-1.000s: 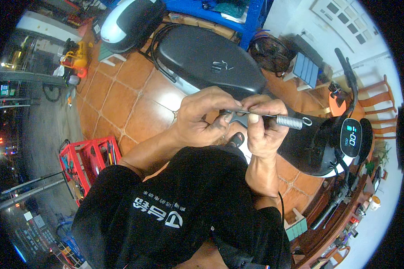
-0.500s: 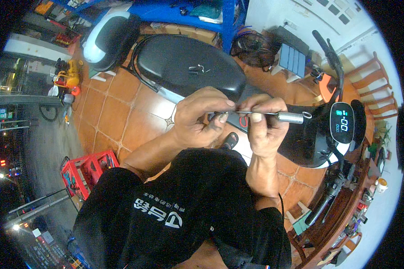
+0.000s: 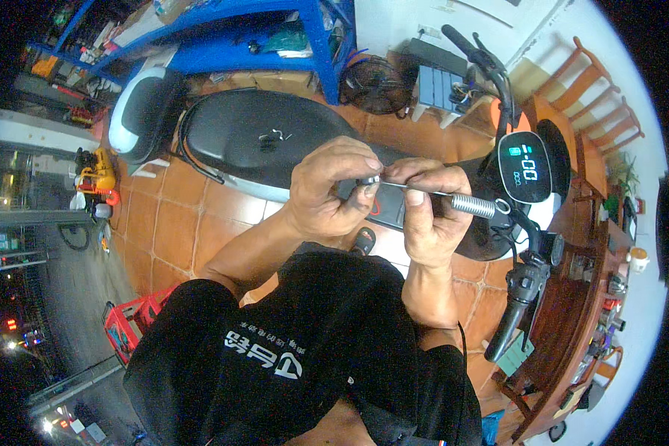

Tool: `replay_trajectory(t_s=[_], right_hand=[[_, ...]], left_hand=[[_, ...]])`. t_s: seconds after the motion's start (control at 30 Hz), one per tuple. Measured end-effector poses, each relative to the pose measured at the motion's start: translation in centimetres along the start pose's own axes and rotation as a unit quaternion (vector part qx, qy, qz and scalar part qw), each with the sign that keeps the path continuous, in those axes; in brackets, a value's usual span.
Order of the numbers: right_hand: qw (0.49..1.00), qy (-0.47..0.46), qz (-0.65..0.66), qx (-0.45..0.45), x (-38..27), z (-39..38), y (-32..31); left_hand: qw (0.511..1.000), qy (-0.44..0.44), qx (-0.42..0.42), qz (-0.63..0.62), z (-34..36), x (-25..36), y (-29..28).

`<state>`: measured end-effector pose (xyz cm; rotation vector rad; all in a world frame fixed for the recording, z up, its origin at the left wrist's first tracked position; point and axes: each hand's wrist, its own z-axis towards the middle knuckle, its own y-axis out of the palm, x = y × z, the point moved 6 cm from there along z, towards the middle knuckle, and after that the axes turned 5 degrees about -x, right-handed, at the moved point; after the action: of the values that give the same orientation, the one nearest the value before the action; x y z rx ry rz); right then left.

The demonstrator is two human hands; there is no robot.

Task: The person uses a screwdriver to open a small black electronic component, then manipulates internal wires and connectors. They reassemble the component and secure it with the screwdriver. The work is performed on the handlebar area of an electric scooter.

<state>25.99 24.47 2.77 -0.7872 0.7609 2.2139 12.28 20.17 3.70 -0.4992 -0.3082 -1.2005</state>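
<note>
Both my hands are raised close together in front of my chest, over the scooter. My right hand (image 3: 432, 212) pinches the thin straight shank of a metal coil spring (image 3: 473, 206) between thumb and fingers. The coil and its end loop stick out to the right of that hand. My left hand (image 3: 323, 186) is closed in a pinch on a small shiny metal piece (image 3: 369, 180). The shank's left end reaches this piece; whether they are joined cannot be made out. Several tiny metal bits (image 3: 276, 136) lie on the black scooter seat (image 3: 234, 123).
The scooter's lit display (image 3: 524, 167) and handlebar grip (image 3: 509, 334) stand at the right. A blue shelf (image 3: 201, 44) and a fan (image 3: 372, 85) are behind. A red tool crate (image 3: 126, 320) sits on the tiled floor at left; a wooden bench (image 3: 572, 334) runs along the right.
My view has shifted, so the scooter and room appear farther left. The coil end now tilts slightly lower. Both hands keep their pinch and stay close together.
</note>
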Motion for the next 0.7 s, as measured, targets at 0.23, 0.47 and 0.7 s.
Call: replay_trajectory(t_s=[0.23, 0.47, 0.7], right_hand=[[1.000, -0.004, -0.015, 0.010, -1.5, -0.2, -2.3], [1.000, -0.002, -0.016, 0.025, -1.7, -0.4, -3.3], [0.996, 0.065, -0.057, 0.032, 0.2, -0.5, -4.1]], left_hand=[[1.000, 0.004, -0.022, -0.010, 1.3, 0.2, 2.8], [0.999, -0.021, -0.029, -0.021, 1.1, -0.3, 3.7], [0.962, -0.246, -0.006, -0.117, -1.3, -2.9, 3.3]])
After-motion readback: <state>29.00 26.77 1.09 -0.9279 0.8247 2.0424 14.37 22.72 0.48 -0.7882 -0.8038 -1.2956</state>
